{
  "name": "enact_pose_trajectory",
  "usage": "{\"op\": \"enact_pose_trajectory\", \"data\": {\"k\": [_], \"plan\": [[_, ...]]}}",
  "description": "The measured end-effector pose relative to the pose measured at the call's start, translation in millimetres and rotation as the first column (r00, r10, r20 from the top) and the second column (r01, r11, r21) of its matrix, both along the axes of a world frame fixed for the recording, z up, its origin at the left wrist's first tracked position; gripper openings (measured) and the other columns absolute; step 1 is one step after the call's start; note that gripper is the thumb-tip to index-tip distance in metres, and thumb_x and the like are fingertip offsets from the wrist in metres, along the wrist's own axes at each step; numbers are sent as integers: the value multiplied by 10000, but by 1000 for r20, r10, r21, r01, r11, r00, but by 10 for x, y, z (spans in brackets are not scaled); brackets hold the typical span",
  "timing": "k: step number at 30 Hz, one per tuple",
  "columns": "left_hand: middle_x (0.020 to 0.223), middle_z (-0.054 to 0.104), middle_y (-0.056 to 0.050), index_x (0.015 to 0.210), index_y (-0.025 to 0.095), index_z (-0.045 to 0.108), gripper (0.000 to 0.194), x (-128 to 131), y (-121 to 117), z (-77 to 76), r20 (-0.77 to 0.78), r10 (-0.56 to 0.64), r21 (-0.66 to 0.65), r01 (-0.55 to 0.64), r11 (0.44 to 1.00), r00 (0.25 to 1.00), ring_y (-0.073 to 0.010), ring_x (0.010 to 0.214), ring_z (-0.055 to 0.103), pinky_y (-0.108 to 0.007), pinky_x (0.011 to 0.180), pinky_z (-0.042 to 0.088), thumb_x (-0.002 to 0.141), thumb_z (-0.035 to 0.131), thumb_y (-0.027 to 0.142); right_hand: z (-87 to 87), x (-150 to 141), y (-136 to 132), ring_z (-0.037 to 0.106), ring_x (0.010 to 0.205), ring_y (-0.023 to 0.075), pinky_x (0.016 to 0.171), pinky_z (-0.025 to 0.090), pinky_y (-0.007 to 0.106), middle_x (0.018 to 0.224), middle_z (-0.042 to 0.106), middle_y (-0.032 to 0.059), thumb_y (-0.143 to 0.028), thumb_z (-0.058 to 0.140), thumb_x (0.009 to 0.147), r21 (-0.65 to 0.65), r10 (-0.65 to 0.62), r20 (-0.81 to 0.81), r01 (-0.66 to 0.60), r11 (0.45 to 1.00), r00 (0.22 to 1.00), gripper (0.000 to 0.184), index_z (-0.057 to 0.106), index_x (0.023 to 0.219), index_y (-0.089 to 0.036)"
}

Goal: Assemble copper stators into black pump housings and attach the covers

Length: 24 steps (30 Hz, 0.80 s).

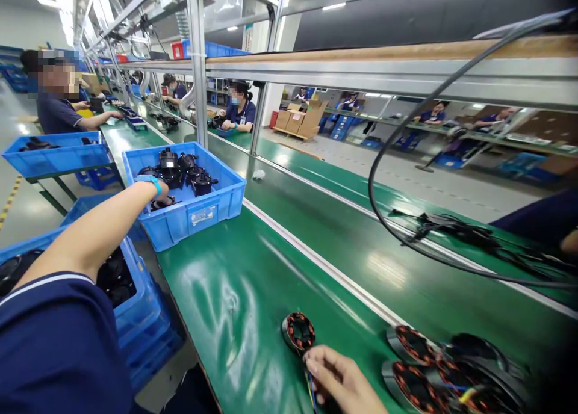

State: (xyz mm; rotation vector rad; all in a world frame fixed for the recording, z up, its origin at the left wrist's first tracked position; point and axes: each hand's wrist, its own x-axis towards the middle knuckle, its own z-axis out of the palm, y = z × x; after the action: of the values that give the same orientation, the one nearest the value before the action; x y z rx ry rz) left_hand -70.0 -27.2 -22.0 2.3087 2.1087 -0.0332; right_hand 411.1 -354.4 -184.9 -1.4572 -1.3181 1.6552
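Observation:
At the lower middle, my right hand [341, 381] pinches the thin coloured wires of a motor stator [298, 331], a dark ring with copper windings. The stator is over the green bench top, close to my fingertips. My left arm stretches out to a blue bin [198, 212] on the bench. Inside it, my left hand [161, 191], with a light blue band at the wrist, is at a black round part [162, 203]. Its fingers are mostly hidden, so a hold on that part cannot be made out. Several black motor housings [169, 167] lie in the same bin.
More stators [409, 384] with wires are grouped at the lower right. A dark cable [374, 179] loops down over the conveyor [334, 215], and black cords [469, 233] lie beyond. Stacked blue bins [149, 318] stand left of the bench. Co-workers sit farther along the line.

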Motion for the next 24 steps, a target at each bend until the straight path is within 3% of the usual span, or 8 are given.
{"op": "enact_pose_trajectory", "data": {"k": [4, 7, 10, 13, 17, 19, 21, 24], "plan": [[567, 508, 51, 687, 120, 581, 346, -181, 43, -110, -107, 38, -203, -59, 977, 994, -103, 543, 507, -271, 686, 490, 931, 722, 320, -220, -6, -25, 502, 598, 99, 611, 457, 235, 705, 522, 7, -786, 635, 821, -82, -92, -119, 83, 993, 989, 646, 510, 784, -154], [565, 496, 58, 692, 118, 595, 276, -200, 70, -29, -122, 17, -164, -37, 986, 992, -103, 559, 491, -265, 705, 470, 878, 768, 227, -291, 97, -12, 599, 692, 157, 665, 527, 274, 786, 594, 58, -763, 466, 933, 169, -180, 136, 156, 973, 974, 612, 569, 842, -166], [604, 509, 43, 840, 113, 692, 151, -146, 16, 187, -95, 20, 13, -19, 1000, 995, -115, 571, 435, -265, 695, 422, 863, 783, 232, -256, 190, 42, 681, 1027, 202, 904, 573, 322, 1170, 648, 103, -532, 500, 1005, 595, -328, 426, 11, 803, 843, 355, 671, 1109, -239], [766, 621, -19, 1041, 112, 739, 224, 35, -179, 504, -21, -14, 254, 19, 967, 1000, -135, 663, 470, -271, 739, 397, 883, 764, 269, -180, 172, 124, 601, 1292, 206, 1051, 535, 359, 1465, 525, 84, -333, 517, 1006, 689, -258, 569, -282, 668, 781, 304, 652, 1278, -346], [910, 690, -30, 1139, 119, 737, 298, 541, -577, 842, 141, -167, 531, 67, 844, 976, -136, 827, 594, -254, 845, 424, 960, 660, 345, -126, -1, 189, 596, 1312, 228, 1066, 531, 384, 1469, 527, 137, -307, 564, 978, 604, -138, 617, -354, 714, 775, 179, 666, 1102, -229], [881, 697, -28, 1134, 78, 726, 416, 885, -767, 860, 417, -358, 564, 70, 823, 836, -130, 809, 630, -266, 851, 457, 934, 651, 434, -83, -84, 147, 641, 1245, 243, 1010, 564, 382, 1369, 590, 166, -336, 597, 968, 637, -206, 560, -258, 726, 802, 155, 630, 949, -186], [844, 698, -49, 1087, 44, 716, 565, 1264, -932, 738, 676, -487, 516, 116, 849, 553, -144, 748, 641, -283, 795, 498, 844, 703, 554, 11, -130, 33, 663, 1204, 238, 968, 581, 368, 1269, 637, 157, -327, 617, 966, 733, -327, 477, -164, 660, 816, 161, 602, 891, -186], [760, 680, -59, 926, 83, 708, 615, 1859, -1183, 319, 930, -302, 233, 297, 926, 209, -152, 675, 617, -259, 685, 505, 704, 800, 649, 231, -132, -254, 647, 1222, 220, 968, 577, 340, 1276, 634, 143, -275, 692, 928, 892, -525, 303, -43, 450, 795, 162, 586, 1030, -208]]}}
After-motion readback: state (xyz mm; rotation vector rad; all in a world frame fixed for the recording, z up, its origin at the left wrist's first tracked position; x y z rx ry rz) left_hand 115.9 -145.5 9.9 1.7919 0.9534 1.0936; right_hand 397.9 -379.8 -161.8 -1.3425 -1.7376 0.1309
